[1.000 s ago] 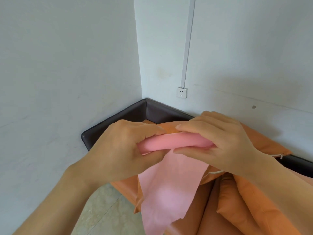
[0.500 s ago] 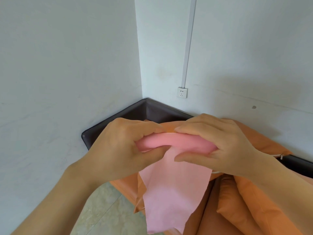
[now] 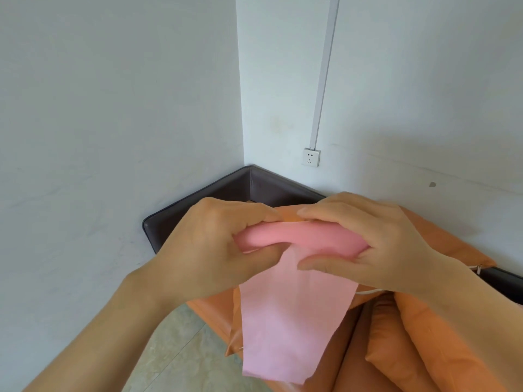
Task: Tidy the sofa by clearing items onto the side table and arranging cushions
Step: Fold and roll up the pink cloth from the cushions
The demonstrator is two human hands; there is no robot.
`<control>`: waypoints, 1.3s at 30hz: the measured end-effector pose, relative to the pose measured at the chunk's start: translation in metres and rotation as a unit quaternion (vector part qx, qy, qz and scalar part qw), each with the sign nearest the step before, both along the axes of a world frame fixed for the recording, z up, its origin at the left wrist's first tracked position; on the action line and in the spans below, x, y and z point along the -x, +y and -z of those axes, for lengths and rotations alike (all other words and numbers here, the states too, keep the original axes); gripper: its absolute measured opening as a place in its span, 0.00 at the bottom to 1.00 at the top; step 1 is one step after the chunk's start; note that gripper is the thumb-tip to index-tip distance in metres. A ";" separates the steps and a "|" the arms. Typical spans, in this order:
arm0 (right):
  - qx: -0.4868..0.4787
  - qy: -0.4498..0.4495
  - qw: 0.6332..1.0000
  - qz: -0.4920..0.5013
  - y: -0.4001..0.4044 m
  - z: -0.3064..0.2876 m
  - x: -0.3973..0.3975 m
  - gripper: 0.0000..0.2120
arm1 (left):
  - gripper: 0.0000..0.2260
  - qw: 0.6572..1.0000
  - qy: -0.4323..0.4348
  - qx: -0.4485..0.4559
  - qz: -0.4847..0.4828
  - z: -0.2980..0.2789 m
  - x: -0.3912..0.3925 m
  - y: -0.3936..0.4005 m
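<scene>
A pink cloth [image 3: 285, 329] is held up in front of the sofa corner, its upper part gathered into a thick roll that runs between the two hands while the rest hangs down as a flat sheet tapering toward its lower edge. The left hand [image 3: 215, 250] pinches the left end of the roll, fingers curled over the top and thumb pressed beneath. The right hand [image 3: 368, 244] grips the right end the same way, fingers folded over the roll and thumb stretched along its underside. The fingertips of the two hands come near each other above the roll.

Behind and below the cloth lie orange cushions [image 3: 418, 349], one with a zipper pull at its far corner. They sit on a sofa with a dark frame [image 3: 226, 190] that fits into the corner of two white walls. A wall socket [image 3: 311, 157] sits above the frame, with a white cable duct [image 3: 325, 69] running up from it. Pale floor tiles [image 3: 181, 357] show at lower left.
</scene>
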State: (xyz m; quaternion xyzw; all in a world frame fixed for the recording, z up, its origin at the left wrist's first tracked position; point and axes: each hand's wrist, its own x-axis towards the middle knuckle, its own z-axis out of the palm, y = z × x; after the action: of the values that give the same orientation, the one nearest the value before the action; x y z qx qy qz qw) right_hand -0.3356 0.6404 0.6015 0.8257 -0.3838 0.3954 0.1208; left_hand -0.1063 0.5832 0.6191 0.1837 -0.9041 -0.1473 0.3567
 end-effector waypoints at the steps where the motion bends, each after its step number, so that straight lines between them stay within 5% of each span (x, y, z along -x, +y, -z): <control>1: 0.030 0.013 0.999 -0.001 -0.001 0.000 -0.001 0.20 | 0.09 1.000 0.005 -0.013 0.005 0.000 0.000 0.000; 6: -0.025 -0.063 0.996 -0.064 -0.002 -0.005 -0.002 0.10 | 0.08 1.000 0.017 -0.023 -0.012 0.004 0.003 0.003; 14: -0.014 -0.043 0.997 -0.069 -0.005 -0.010 -0.007 0.12 | 0.10 0.999 0.039 0.012 -0.029 0.005 0.004 0.005; 20: -0.116 -0.098 0.987 -0.059 0.000 -0.013 -0.005 0.10 | 0.15 0.990 0.001 0.130 -0.050 0.005 0.004 0.004; 26: -0.088 -0.064 0.992 -0.061 0.001 -0.013 -0.005 0.16 | 0.13 0.999 0.022 0.018 -0.016 0.006 0.003 0.003; 33: -0.142 -0.101 0.983 -0.056 0.006 -0.016 -0.004 0.09 | 0.20 0.993 -0.010 0.113 -0.028 0.004 0.004 0.007; 39: -0.103 -0.050 0.993 -0.039 0.007 -0.018 -0.005 0.16 | 0.12 1.000 0.023 -0.019 0.009 0.003 0.001 0.004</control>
State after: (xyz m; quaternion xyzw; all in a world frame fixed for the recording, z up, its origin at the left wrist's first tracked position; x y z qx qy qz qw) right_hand -0.3309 0.6469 0.6197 0.8270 -0.3956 0.3994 0.0005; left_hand -0.1077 0.5871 0.6157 0.1792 -0.8944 -0.1722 0.3720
